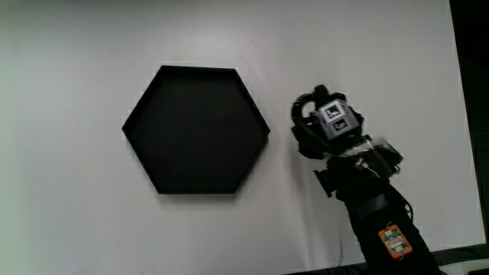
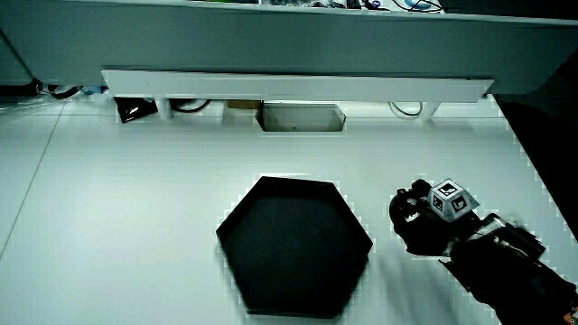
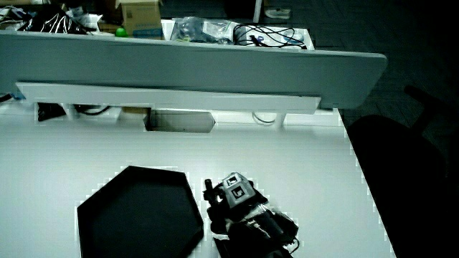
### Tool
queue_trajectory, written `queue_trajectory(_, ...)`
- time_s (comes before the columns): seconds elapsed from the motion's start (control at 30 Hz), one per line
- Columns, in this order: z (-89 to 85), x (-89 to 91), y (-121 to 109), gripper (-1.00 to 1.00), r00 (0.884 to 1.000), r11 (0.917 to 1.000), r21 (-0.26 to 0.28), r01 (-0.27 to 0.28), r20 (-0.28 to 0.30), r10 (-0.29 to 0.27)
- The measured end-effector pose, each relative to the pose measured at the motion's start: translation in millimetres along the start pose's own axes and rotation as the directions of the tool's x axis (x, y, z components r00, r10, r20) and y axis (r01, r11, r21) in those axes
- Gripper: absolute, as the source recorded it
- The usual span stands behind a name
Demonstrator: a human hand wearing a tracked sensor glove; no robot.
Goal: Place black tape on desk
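A black hexagonal tray [image 1: 195, 130] lies on the white table, and nothing shows in it. The gloved hand [image 1: 327, 126] is low over the table beside the tray, with the patterned cube [image 1: 336, 116] on its back. Its fingers curl around a small black ring, the black tape [image 1: 301, 109], between the cube and the tray's nearest corner. In both side views the hand [image 2: 424, 221] [image 3: 231, 204] sits beside the tray [image 2: 293, 248] [image 3: 136, 215], with the tape [image 2: 403, 206] dark against the glove. I cannot see whether the tape touches the table.
A low grey partition [image 2: 298, 41] with a white rail [image 2: 298, 86] closes off the table. A rectangular cutout [image 2: 301, 117] sits under the rail. The forearm [image 1: 386, 221] reaches in from the table's edge near the person. A dark chair [image 3: 401, 158] stands off the table.
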Motion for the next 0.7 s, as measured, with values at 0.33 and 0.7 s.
queue_trajectory(0.33, -81.2, 5.1, 15, 0.00, 0.997, 0.9564, -0.291, -0.026, -0.080, 0.003)
queue_trajectory(0.7, -119.3, -8.8, 14, 0.00, 0.999, 0.9087, -0.417, -0.028, -0.037, 0.013)
